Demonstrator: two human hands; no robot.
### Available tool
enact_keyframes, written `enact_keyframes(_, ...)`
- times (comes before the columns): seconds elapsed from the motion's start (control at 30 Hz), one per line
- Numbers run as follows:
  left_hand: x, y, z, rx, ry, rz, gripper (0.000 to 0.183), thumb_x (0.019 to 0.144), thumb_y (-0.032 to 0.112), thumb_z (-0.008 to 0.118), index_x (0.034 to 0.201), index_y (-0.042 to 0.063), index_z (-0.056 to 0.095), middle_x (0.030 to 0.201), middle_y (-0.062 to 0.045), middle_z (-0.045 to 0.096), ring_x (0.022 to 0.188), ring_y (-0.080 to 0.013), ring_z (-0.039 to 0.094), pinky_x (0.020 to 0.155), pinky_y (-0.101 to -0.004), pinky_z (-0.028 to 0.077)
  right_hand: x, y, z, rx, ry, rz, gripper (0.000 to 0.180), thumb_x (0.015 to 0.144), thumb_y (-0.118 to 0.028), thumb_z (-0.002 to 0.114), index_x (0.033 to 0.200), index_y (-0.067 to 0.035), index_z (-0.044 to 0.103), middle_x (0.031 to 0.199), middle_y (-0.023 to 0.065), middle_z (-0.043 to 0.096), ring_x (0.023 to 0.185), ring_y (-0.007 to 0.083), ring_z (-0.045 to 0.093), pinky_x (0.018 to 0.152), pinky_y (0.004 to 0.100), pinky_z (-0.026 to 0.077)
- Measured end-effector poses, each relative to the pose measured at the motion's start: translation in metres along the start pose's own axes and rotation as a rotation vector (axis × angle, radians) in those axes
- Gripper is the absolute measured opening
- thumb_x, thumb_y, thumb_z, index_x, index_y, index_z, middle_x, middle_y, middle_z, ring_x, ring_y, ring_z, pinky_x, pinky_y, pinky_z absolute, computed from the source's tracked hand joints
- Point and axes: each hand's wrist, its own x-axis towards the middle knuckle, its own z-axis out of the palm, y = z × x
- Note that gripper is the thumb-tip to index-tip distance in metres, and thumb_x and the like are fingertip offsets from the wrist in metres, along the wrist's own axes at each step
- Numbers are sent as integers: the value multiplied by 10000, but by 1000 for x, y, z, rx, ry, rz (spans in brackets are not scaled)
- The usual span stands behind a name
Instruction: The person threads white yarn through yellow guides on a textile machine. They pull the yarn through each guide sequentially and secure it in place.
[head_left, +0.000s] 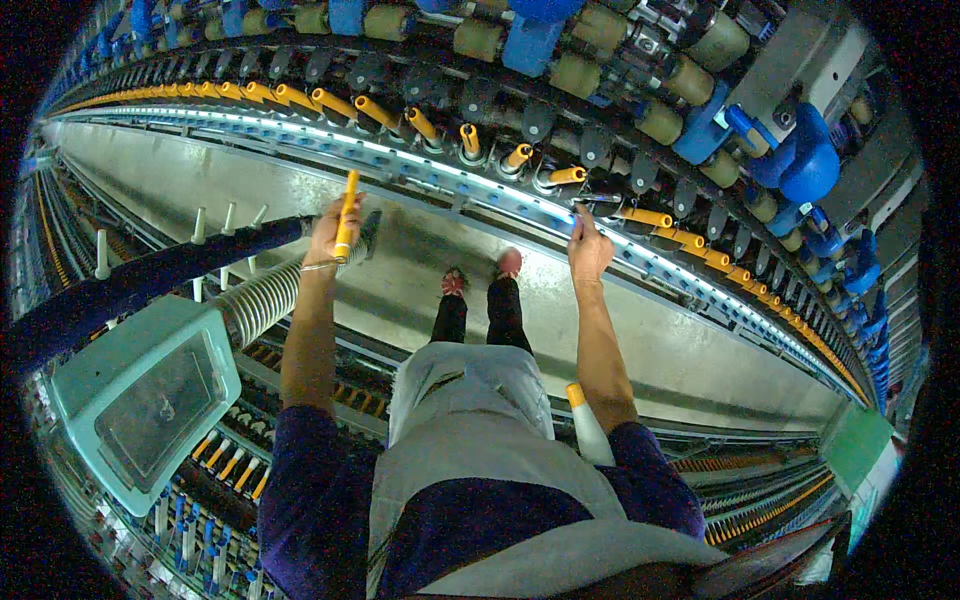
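Observation:
My left hand (330, 229) is closed around an orange bobbin tube (347, 214) with a pale band near its lower end, held upright over the aisle. My right hand (590, 251) reaches to the spindle rail of a spinning frame, its index finger extended towards a bare metal spindle (600, 199). Whether the fingertip touches the spindle, or something is between finger and thumb, I cannot tell. Orange bobbin tubes stand on the spindles on both sides of it, among them one to the left (568, 175) and one to the right (646, 217).
A teal box with a clear window (161, 405) and a ribbed hose (259, 300) stands at left, beside a dark padded bar with white pegs (157, 270). Blue parts and rollers (577, 75) line the machine above. A white-and-orange bobbin (591, 427) lies by my right arm. Another frame is behind me.

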Motion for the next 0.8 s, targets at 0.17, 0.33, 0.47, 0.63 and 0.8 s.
enact_keyframes(0.17,34,-20,30,163,306,97,342,1027,278,532,1248,17,554,853,-50,602,634,-135,565,555,-269,530,19,0,-8,24,236,-85,208,857,-124,695,1021,-236,756,579,108,623,495,291,616,471,406,468)
enact_keyframes(0.33,-10,-107,106,1018,333,422,327,1025,291,530,1231,63,644,889,24,630,622,-37,476,467,-196,373,-23,-29,-92,317,-119,126,463,887,-173,724,1331,-176,595,602,69,602,499,199,551,491,328,428)
enact_keyframes(0.47,-10,-207,166,969,-154,137,302,1053,217,512,1276,27,586,1268,-132,655,1094,-219,649,902,-294,519,-60,-66,-152,940,-656,151,454,835,-286,808,1205,-70,659,593,13,546,549,90,486,525,295,417)
enact_keyframes(0.63,42,-262,220,1306,-729,51,264,1005,200,610,1210,47,546,1247,-120,646,1080,-172,596,972,-315,466,-56,-61,-187,571,-560,-97,325,780,-328,851,873,-43,726,574,3,555,506,83,475,500,299,405)
enact_keyframes(0.8,49,-280,239,1365,-519,181,213,935,45,669,1119,29,561,1138,-94,666,1028,-187,642,889,-319,540,-62,-28,-189,932,-562,416,243,941,-189,699,1149,-63,719,576,-49,529,494,48,444,472,238,338)
